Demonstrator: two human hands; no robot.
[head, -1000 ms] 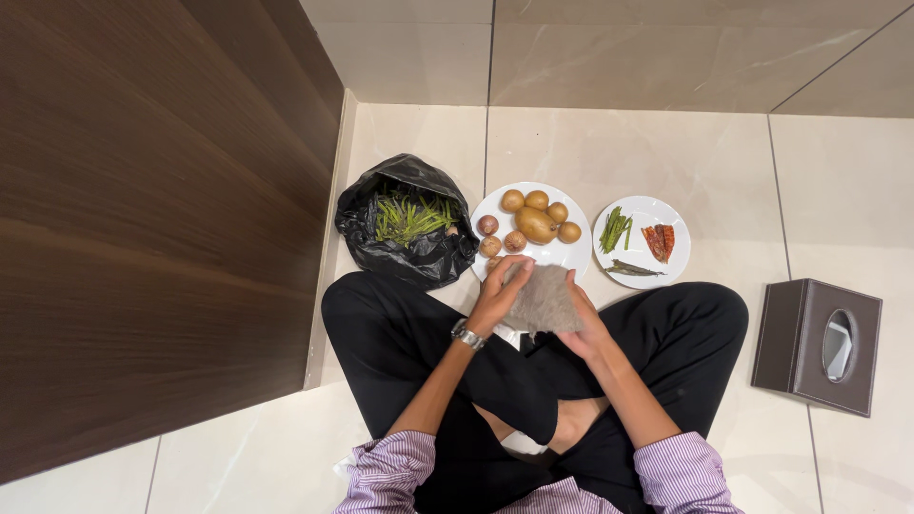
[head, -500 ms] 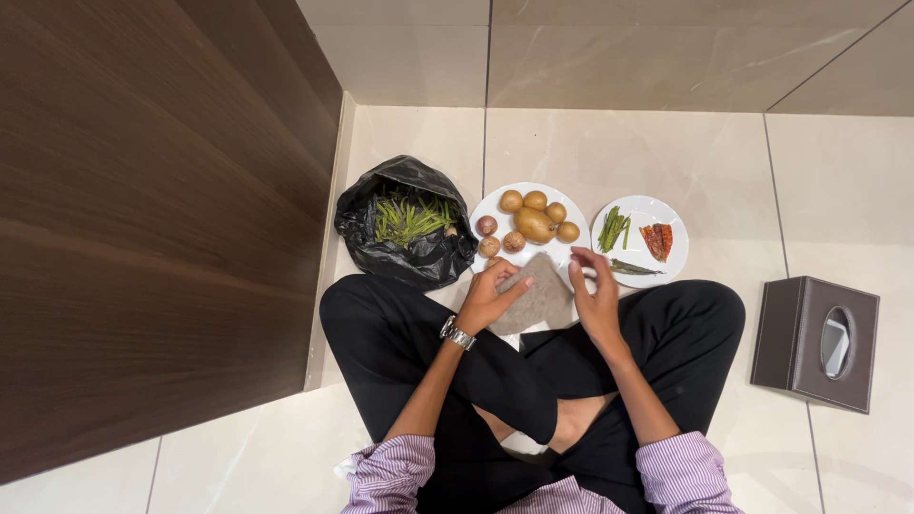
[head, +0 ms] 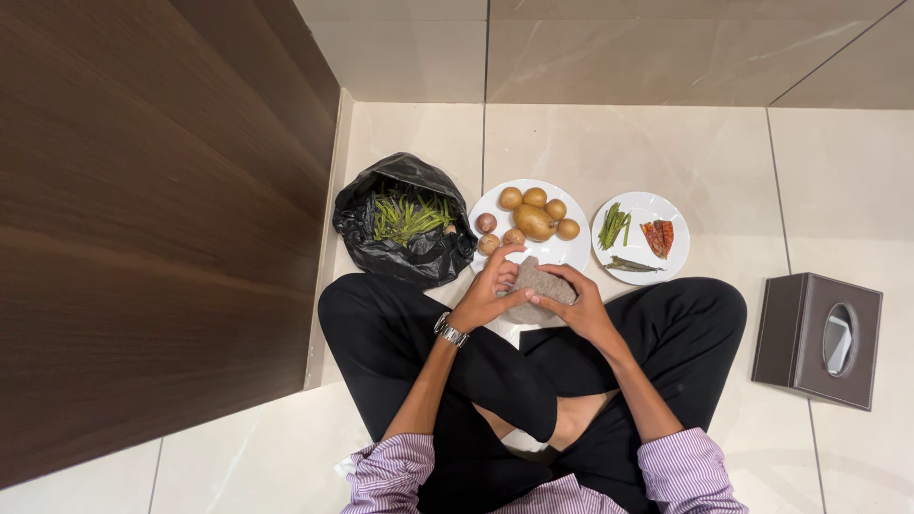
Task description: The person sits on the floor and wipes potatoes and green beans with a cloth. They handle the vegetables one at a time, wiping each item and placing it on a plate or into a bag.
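the grey-brown folded cloth (head: 535,286) now sits bunched smaller above the lap, just near of the white round plate of potatoes and onions (head: 562,252). the left hand (head: 490,290) and right hand (head: 576,305) have closed in and both clamp it, the right having come back from the plate edge. a black plastic bag of green beans (head: 405,219) lies to the left.

I am sitting cross-legged on a home floor (head: 666,143) of glossy cream tiles, a dark wood panel wall (head: 143,238) at my left. Plates of potatoes (head: 547,249) and cut vegetables (head: 640,238) lie on the tiles, with a leather tissue box (head: 819,340) at right.
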